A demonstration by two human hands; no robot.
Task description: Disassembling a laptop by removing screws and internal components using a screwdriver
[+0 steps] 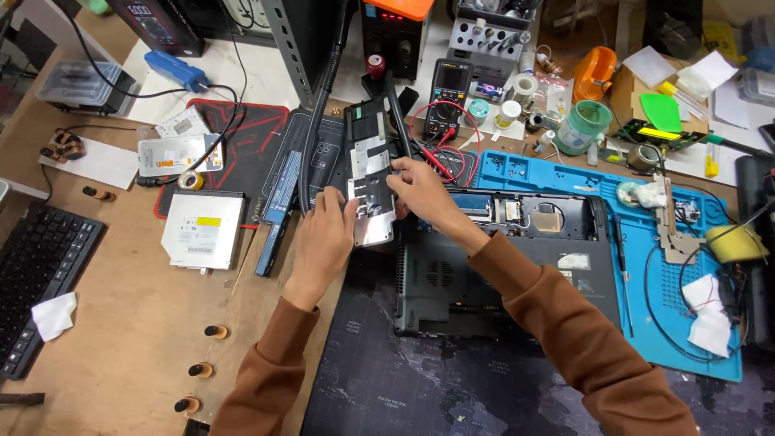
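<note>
My left hand [323, 238] and my right hand [424, 194] together hold a long black laptop panel with silver metal shielding [369, 165], standing on edge at the middle of the bench. The left hand grips its lower left edge; the right hand's fingers pinch its right side. To the right lies an opened dark laptop base [500, 258], its inner parts exposed, partly on a blue work mat [686, 339]. Both sleeves are brown.
A silver optical drive [202, 230] and a long black battery [278, 202] lie left of the panel. A black keyboard [36, 274] sits at the far left. A multimeter [448, 97] with red leads, tape rolls, a screwdriver [622, 250] and small parts crowd the back and right.
</note>
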